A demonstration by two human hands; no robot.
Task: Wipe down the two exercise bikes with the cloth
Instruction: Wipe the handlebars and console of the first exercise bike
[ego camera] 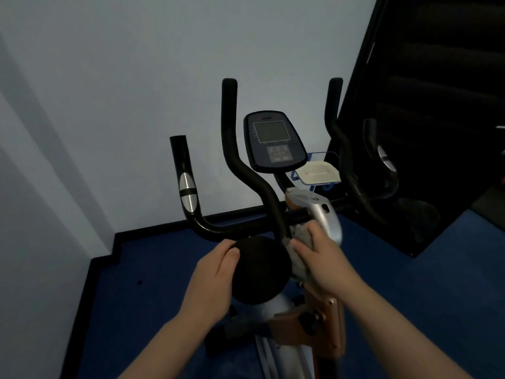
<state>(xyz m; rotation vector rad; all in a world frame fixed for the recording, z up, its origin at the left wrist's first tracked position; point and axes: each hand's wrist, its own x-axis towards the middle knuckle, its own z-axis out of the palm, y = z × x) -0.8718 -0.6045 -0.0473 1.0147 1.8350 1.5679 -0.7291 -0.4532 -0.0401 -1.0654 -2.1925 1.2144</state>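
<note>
One exercise bike (276, 203) stands close in front of the person, on a blue floor (153, 310) near a pale wall (109, 91). A grey cloth (300, 251) sits at the middle of the bike, between a round black pad (259, 272) and the silver post (325, 214). The right hand (322, 255) lies on top of the cloth with its fingers bent over it, pressing it against the bike. The left hand (216, 272) holds the left edge of the round black pad, fingers curled on its rim. Black handlebars (240, 165) curve up on both sides of a dark screen panel (273, 140). Just right of the panel is a small blue wire rack (319, 173) with a cream tray (318, 172) in it. A big dark board (437, 105) leans on the far right.
</note>
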